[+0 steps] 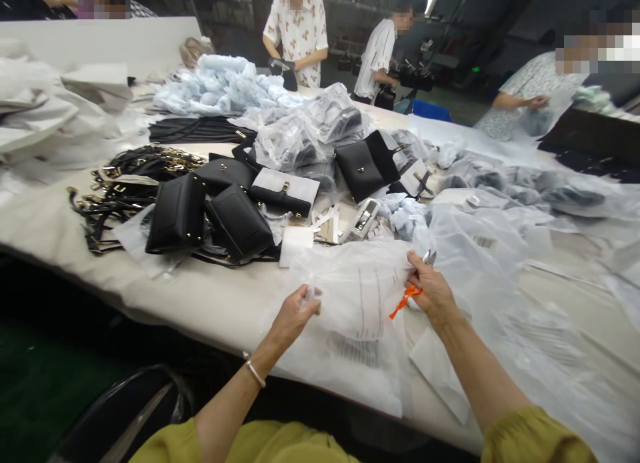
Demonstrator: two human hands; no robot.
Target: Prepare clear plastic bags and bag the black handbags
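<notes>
Stretched between my hands at the table's near edge is a clear plastic bag (pixel 345 293) with printed lines on it. My left hand (pixel 295 311) pinches its left side between thumb and fingers. At the bag's right side, my right hand (pixel 429 286) is closed on its edge. A small metal tool with a pointed tip (pixel 429 257) also sticks out of my right hand; its kind is mostly hidden. An orange ribbon (pixel 404 301) hangs below that hand. Another printed plastic bag (pixel 360 376) lies underneath and droops over the edge.
Black handbags (pixel 239 221) and a heap of black straps with gold fittings (pixel 117 199) lie to the left. Light blue tissue (pixel 220 86) is piled behind. More plastic bags (pixel 480 236) cover the right side. Several people work across the table. A dark chair (pixel 125 416) stands lower left.
</notes>
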